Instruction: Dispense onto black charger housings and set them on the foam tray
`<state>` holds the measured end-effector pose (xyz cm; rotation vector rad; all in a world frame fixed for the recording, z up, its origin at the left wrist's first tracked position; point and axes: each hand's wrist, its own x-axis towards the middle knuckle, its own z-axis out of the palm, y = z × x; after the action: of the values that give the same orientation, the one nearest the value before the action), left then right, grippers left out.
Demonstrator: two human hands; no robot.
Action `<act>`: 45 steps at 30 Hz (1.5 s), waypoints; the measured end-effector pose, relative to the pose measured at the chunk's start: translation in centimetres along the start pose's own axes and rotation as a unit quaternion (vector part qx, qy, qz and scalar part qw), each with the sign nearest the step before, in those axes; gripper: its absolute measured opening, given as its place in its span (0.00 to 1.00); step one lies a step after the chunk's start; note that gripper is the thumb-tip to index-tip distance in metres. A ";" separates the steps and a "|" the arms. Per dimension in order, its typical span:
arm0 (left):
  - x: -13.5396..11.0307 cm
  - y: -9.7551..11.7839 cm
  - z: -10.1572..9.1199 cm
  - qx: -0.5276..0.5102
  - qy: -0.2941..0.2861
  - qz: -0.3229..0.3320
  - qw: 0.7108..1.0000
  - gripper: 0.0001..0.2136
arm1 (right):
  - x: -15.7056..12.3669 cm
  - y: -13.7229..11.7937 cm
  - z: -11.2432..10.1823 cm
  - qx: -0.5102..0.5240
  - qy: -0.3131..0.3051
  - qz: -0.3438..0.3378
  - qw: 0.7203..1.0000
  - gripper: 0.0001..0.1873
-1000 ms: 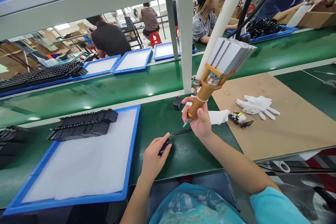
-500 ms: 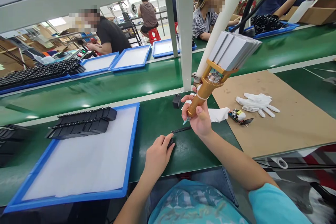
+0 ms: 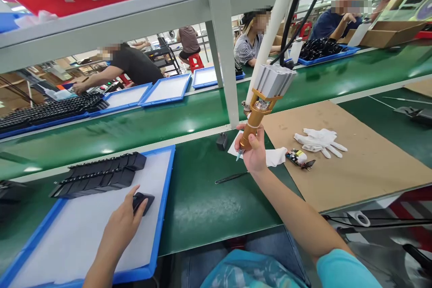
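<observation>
My left hand [image 3: 123,220] is closed on a black power adapter [image 3: 146,204] over the right part of a blue-rimmed tray [image 3: 169,180] lined with white sheet. Behind it, two rows of similar black adapters [image 3: 101,173] stand in the tray. My right hand [image 3: 254,150] is wrapped round the gold handle of a handheld tool [image 3: 251,128] with a silver finned block on top, held upright and slightly tilted. Below that hand, tweezers [image 3: 231,177] lie on the green bench. Another black adapter [image 3: 222,141] with prongs stands left of the tool.
White gloves [image 3: 320,140] and a small circuit board [image 3: 299,157] lie on a cardboard sheet [image 3: 354,175] at the right. A grey post [image 3: 222,45] and a white pole [image 3: 270,27] rise ahead. Across the green conveyor [image 3: 189,117] are more trays and several people seated at work.
My left hand has moved left from the bench to over the tray, carrying the black adapter. My right hand still grips the gold tool. The view has shifted somewhat.
</observation>
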<state>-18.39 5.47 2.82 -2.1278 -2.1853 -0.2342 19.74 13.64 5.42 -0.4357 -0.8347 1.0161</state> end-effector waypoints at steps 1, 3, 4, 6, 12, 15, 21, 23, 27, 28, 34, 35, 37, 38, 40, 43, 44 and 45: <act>0.4 0.0 -0.1 0.004 0.028 0.015 0.999 0.28 | 0.1 0.0 0.0 0.002 0.001 -0.001 1.000 0.17; 1.4 1.7 -0.9 -0.014 0.112 0.053 0.992 0.31 | 0.1 0.1 -0.1 0.002 -0.002 -0.002 1.000 0.18; 2.2 3.3 -1.3 -0.036 0.141 0.070 0.987 0.32 | 0.0 0.1 -0.1 0.001 -0.003 -0.002 1.000 0.19; 4.0 7.5 -2.0 -0.117 0.123 0.098 0.981 0.31 | -0.1 0.1 -0.1 -0.003 -0.006 -0.002 1.000 0.18; 11.0 21.6 1.0 -0.200 -0.064 0.162 0.964 0.35 | -0.2 0.3 0.0 -0.016 -0.013 -0.008 1.000 0.19; 13.6 25.4 2.5 -0.156 -0.092 0.160 0.970 0.33 | 0.0 0.3 -0.1 -0.017 -0.011 -0.014 1.000 0.17; 12.1 22.5 0.8 -0.129 -0.097 0.140 0.977 0.21 | 0.2 0.4 -0.4 -0.015 -0.004 -0.012 1.000 0.17; 9.6 19.9 0.1 -0.106 -0.105 0.136 0.979 0.20 | 0.2 0.3 -0.3 -0.014 -0.002 -0.005 1.000 0.18; 4.5 16.9 -0.4 -0.056 -0.150 0.112 0.981 0.17 | 0.2 0.2 -0.2 -0.020 -0.008 0.006 1.000 0.20; 3.6 16.9 -0.4 -0.058 -0.158 0.107 0.980 0.17 | 0.2 0.2 -0.1 -0.021 -0.009 0.006 1.000 0.20; 1.4 21.7 -0.1 -0.104 -0.152 0.118 0.976 0.17 | 0.1 0.1 0.0 -0.020 -0.012 0.003 1.000 0.19; 1.1 22.4 -0.1 -0.112 -0.151 0.123 0.974 0.17 | 0.1 0.1 0.0 -0.019 -0.011 0.003 1.000 0.18; 0.3 23.1 -0.3 -0.125 -0.148 0.128 0.973 0.17 | 0.1 0.1 0.0 -0.016 -0.009 0.002 1.000 0.18; -0.1 23.1 -0.3 -0.128 -0.145 0.124 0.973 0.17 | 0.1 0.1 0.0 -0.014 -0.010 0.002 1.000 0.18; -1.1 22.3 -0.3 -0.135 -0.135 0.107 0.976 0.17 | 0.1 0.1 0.0 -0.009 -0.013 0.004 1.000 0.18; -2.1 20.5 0.2 -0.167 -0.109 0.094 0.975 0.17 | -0.1 0.1 0.0 -0.003 -0.019 0.005 1.000 0.16; -2.3 20.0 0.5 -0.187 -0.096 0.098 0.973 0.18 | -0.1 0.1 0.1 -0.003 -0.021 0.004 1.000 0.16; -2.4 19.6 0.9 -0.210 -0.083 0.104 0.969 0.18 | -0.1 0.1 0.1 -0.004 -0.022 0.004 1.000 0.15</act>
<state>1.32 3.66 2.58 -2.6676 -2.1241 -0.5686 19.59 13.55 5.37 -0.4249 -0.8773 1.0323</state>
